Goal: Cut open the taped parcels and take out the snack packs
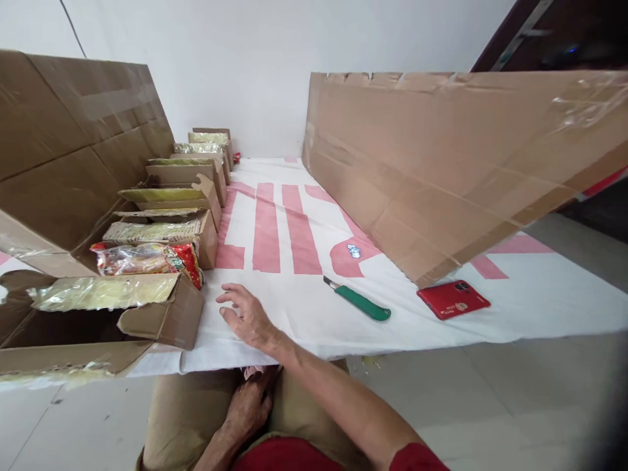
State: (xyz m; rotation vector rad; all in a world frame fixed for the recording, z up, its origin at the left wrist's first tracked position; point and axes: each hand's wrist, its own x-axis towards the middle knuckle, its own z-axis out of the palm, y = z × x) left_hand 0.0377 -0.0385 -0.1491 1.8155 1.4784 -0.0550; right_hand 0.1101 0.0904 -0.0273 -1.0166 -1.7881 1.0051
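My right hand [248,319] is over the front of the white-clothed table, its fingers spread and slightly bent, with nothing in them. Just left of it stands an open cardboard box [189,311] with a clear-taped flap. A red and clear plastic food packet [152,258] lies behind that box, its red end close to my fingertips. My left hand [248,402] rests in my lap below the table edge, fingers curled. A small pinkish crumpled thing [252,371] shows beside those fingers; what it is, I cannot make out.
A green utility knife [363,303], blade out, and a red phone [454,299] lie to the right. Several open small boxes [209,242] line the left, beside a large carton [53,144]. A tall cardboard panel [432,163] leans at the right. A crumpled scrap [353,250] lies mid-table.
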